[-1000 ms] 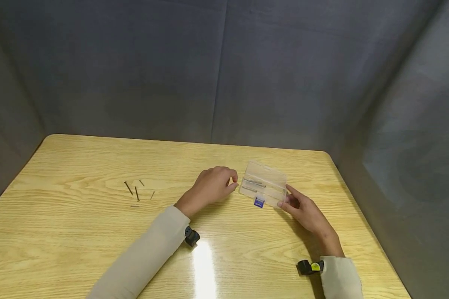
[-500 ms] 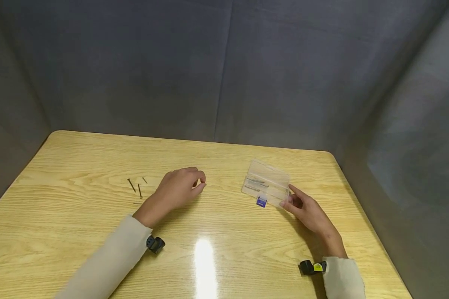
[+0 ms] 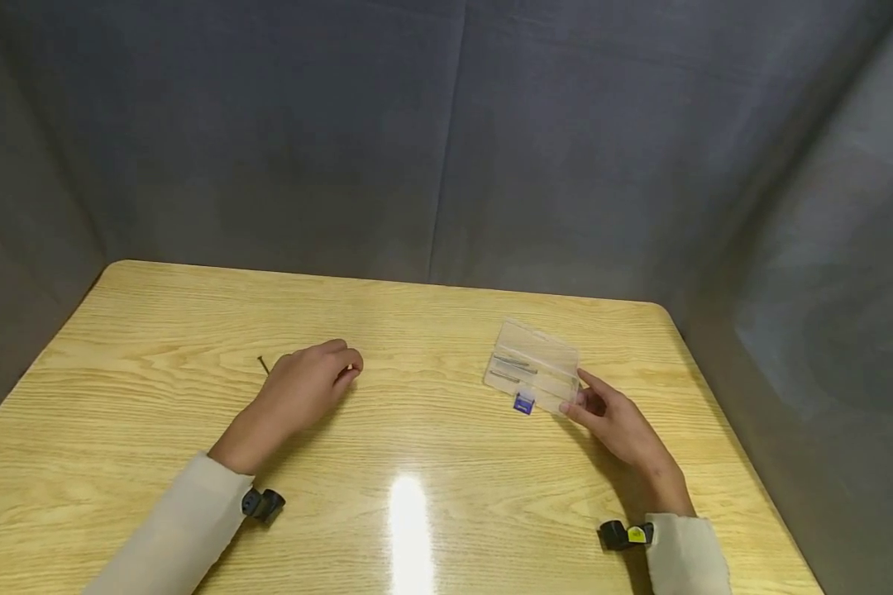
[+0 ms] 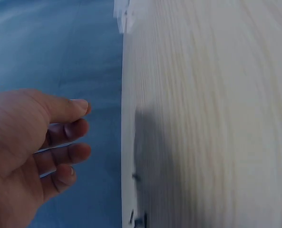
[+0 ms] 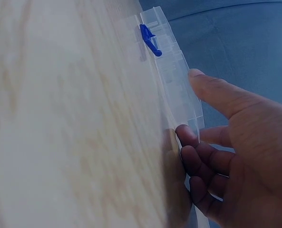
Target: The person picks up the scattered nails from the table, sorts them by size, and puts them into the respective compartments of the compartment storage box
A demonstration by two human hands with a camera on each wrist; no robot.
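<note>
Hands: two; the person's left hand (image 3: 303, 384) is over the table's left half, and the right hand (image 3: 625, 426) is at the box.
Left fingers: loosely curled, thumb near the fingertips; nothing shows in the grasp.
Right fingers: gripping the box's right end, thumb on one side and fingers curled on the other.
Box: one clear, rectangular, thin-walled plastic box (image 3: 549, 383), right of the table's middle, its clear flat lid (image 3: 539, 345) folded back towards the rear edge.
Latch: one glossy blue plastic latch (image 3: 524, 402) on the box's front side.
Nails in the box: apparently three slender grey metal nails (image 3: 524, 369), lying lengthwise in its left part.
Nails on the table: one dark, thin metal nail (image 3: 264, 365) shows from above, partly hidden behind the left hand; the left wrist view has a few blurred dark slivers (image 4: 145, 219), too indistinct to count.
Room: the left hand and the box stand well apart, wood grain between them; the box sits near the rear edge.
Table: one yellowish wood-grain table (image 3: 417, 413) with rounded rear corners and a streak of glare in front.
Surround: dark grey cloth curtain (image 3: 305, 149), softly creased, with a vertical seam.
Sleeves: two, off-white; the left sleeve (image 3: 171, 529) and the right sleeve (image 3: 688, 554) each carry a small black device.
</note>
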